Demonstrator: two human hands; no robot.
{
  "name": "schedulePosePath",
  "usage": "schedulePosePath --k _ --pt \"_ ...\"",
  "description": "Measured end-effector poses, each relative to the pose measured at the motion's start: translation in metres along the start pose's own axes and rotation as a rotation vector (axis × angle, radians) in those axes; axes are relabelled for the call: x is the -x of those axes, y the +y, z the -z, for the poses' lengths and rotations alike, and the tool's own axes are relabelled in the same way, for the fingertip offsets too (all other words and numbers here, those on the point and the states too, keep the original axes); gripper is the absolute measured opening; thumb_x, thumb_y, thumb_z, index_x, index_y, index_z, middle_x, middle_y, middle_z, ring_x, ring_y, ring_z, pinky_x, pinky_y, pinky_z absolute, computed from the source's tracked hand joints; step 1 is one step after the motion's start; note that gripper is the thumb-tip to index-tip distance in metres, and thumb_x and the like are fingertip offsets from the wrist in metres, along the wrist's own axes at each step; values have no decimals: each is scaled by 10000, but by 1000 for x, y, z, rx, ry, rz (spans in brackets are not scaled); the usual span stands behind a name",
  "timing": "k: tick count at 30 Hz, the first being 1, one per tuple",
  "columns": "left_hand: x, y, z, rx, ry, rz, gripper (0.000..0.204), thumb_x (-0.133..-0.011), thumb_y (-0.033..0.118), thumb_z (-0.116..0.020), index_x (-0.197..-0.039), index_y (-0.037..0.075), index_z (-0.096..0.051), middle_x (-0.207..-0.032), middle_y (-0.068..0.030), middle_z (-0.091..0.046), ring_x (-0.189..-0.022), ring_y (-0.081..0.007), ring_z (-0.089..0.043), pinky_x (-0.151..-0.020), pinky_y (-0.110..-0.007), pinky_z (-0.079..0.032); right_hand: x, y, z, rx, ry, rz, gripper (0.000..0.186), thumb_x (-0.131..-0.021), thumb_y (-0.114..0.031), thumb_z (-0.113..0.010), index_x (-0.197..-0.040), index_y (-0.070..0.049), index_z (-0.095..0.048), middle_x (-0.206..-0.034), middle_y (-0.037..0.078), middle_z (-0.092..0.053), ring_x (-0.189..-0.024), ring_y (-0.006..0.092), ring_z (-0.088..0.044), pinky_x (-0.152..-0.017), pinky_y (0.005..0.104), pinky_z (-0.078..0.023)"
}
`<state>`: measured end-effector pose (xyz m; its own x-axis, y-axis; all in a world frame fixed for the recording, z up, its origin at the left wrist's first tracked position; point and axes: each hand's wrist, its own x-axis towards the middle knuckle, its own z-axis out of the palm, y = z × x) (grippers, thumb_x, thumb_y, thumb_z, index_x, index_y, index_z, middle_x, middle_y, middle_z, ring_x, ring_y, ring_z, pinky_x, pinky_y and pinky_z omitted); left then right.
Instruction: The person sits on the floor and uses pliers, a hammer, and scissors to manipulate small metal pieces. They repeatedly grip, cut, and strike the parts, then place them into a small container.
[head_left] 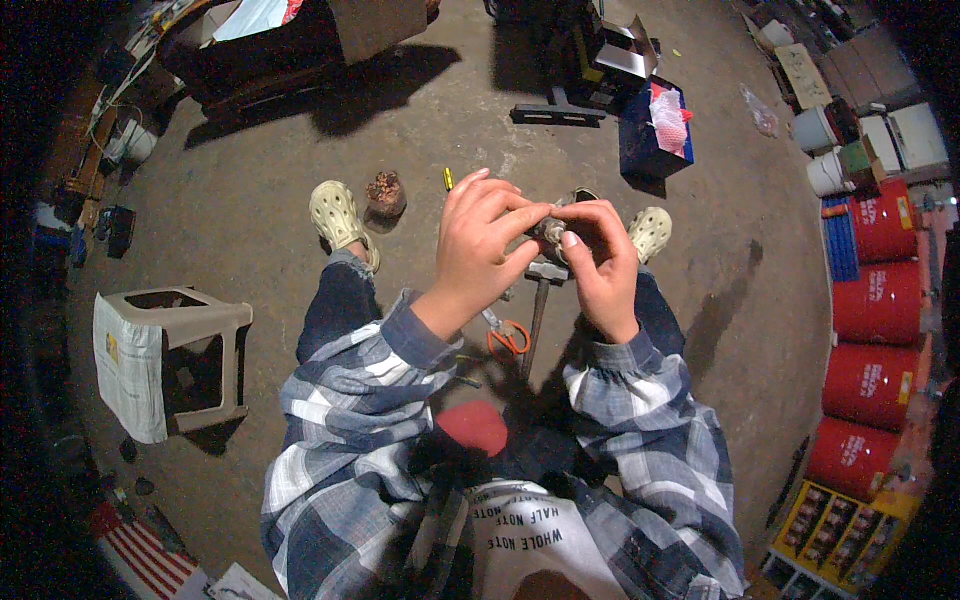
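Observation:
My left hand [485,235] and my right hand [603,270] meet above the floor between my feet. Pinched between their fingertips is a small dark grey metal piece [549,231] with a paler lower end; its exact kind is unclear, and my fingers cover part of it. Just below it a hammer [546,272] lies on the floor, its long handle pointing toward me. Scissors with orange handles [508,338] lie to the left of that handle. Past my left hand, a small yellow object [447,180] rests on the floor, partly hidden.
A round container of copper-coloured scraps [385,195] stands beside my left shoe [338,215]. At the left is a plastic stool [200,310] with a sheet draped over it. Farther off stands a dark blue box [655,150]. Red drums [875,300] line the right side.

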<state>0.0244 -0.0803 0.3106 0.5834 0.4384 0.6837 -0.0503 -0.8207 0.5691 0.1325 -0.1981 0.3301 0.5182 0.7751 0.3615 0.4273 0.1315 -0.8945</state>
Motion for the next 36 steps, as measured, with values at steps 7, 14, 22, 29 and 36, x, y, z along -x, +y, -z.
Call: schedulePosePath --k 7,14,22,29,36 --pt "0 0 0 20 -17 0 284 -593 101 -661 -877 102 -661 -798 -31 -586 -877 -219 -547 -944 -441 -365 1 0 0 41 -3 21 207 -753 -40 -566 -954 11 -580 -909 96 -544 -833 181 -553 -734 263 -447" --pt "3 -1 -4 183 -50 93 297 -602 93 -676 -897 60 -660 -860 -76 -613 -890 -248 -565 -869 -384 -422 2 2 1 41 15 32 204 -751 -48 -601 -947 7 -586 -891 90 -547 -797 170 -554 -706 260 -452" --pt "13 -8 -15 608 -258 375 305 -678 120 -724 -960 27 -655 -925 -103 -636 -889 -209 -597 -775 -305 -460 2 -2 4 94 2 46 212 -747 -66 -639 -945 -5 -596 -867 72 -541 -749 142 -527 -645 237 -435" --pt "11 -6 -13 652 -329 438 312 -691 118 -717 -977 17 -646 -925 -110 -635 -882 -200 -601 -774 -302 -459 3 -3 4 104 10 39 215 -739 -57 -637 -943 -5 -593 -856 72 -537 -748 141 -520 -638 236 -429" --pt "11 -3 -13 800 -354 537 302 -720 113 -708 -991 3 -634 -921 -76 -652 -857 -145 -608 -756 -278 -473 3 -4 8 75 -8 -16 210 -767 -82 -597 -963 -6 -596 -857 71 -543 -766 146 -529 -683 244 -422"
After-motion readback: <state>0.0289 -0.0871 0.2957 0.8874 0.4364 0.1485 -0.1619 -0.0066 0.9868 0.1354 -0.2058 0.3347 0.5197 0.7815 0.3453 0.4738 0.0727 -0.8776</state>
